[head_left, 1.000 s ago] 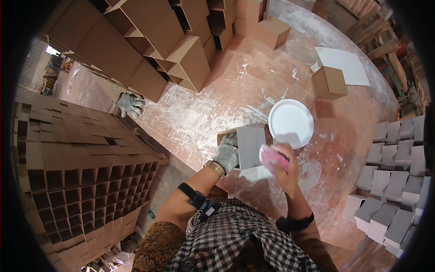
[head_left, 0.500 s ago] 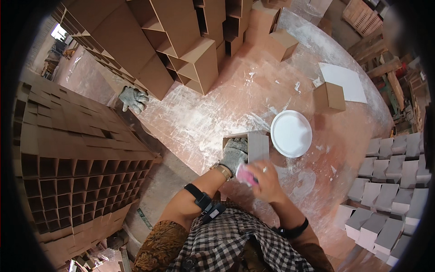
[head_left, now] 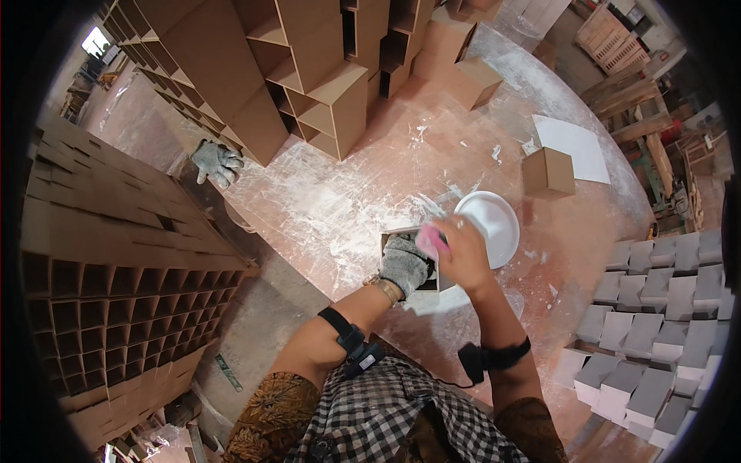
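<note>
My left hand (head_left: 406,262), in a grey knitted glove with bare forearm above, reaches into a small open brown box (head_left: 384,241) and holds it; its fingertips are hidden inside. Gripped in my bare right hand (head_left: 461,251) is a pink hand tool (head_left: 428,241) with a dark part, its exact kind unclear. That hand is over the box's right side and covers part of it. Just beyond it stands a round white tub or lid (head_left: 498,224), its near left edge hidden by my hand.
Brown boxes (head_left: 328,116) are stacked at the back, with a loose one (head_left: 549,173) near a white sheet (head_left: 579,147). A grey glove (head_left: 216,162) lies at the table's left edge. Stacked open boxes (head_left: 139,293) stand left; white-grey boxes (head_left: 644,332) fill the lower right.
My right hand has moved away from me, up over the box's right side, with the pink tool. The box's white-grey face no longer shows. My left hand stays inside the box.
</note>
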A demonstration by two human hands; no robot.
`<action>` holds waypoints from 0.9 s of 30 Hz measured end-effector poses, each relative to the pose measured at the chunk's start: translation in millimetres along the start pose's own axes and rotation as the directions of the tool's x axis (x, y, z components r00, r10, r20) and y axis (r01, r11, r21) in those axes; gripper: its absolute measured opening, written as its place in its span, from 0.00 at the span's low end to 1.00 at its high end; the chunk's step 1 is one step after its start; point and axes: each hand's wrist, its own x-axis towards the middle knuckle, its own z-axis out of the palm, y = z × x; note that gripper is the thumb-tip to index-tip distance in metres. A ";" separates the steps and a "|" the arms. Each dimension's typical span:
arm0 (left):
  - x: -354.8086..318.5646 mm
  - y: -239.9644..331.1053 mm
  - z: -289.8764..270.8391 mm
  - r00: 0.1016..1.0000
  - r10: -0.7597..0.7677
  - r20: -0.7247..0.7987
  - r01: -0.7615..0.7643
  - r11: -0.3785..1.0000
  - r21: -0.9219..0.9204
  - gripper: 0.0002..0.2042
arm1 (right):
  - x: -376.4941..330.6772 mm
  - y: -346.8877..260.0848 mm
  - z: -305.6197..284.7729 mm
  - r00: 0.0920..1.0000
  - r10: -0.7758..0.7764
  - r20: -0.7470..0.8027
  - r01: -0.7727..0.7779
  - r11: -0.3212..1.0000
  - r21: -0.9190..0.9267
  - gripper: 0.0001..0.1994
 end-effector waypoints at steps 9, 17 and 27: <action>14.8 48.4 -56.1 0.988 0.074 0.136 -0.123 0.911 0.394 0.16 | -58.6 -10.7 -33.1 0.941 0.214 0.261 -0.272 0.940 0.208 0.14; 19.6 66.6 -77.3 0.974 0.000 0.228 -0.076 0.943 0.323 0.17 | 1.4 11.9 -8.3 0.998 0.028 -0.059 -0.034 0.995 -0.099 0.17; 16.3 57.8 -72.5 0.979 0.074 0.189 -0.148 0.896 0.419 0.20 | -114.8 -48.0 -41.3 0.863 0.448 0.235 -0.492 0.851 0.185 0.18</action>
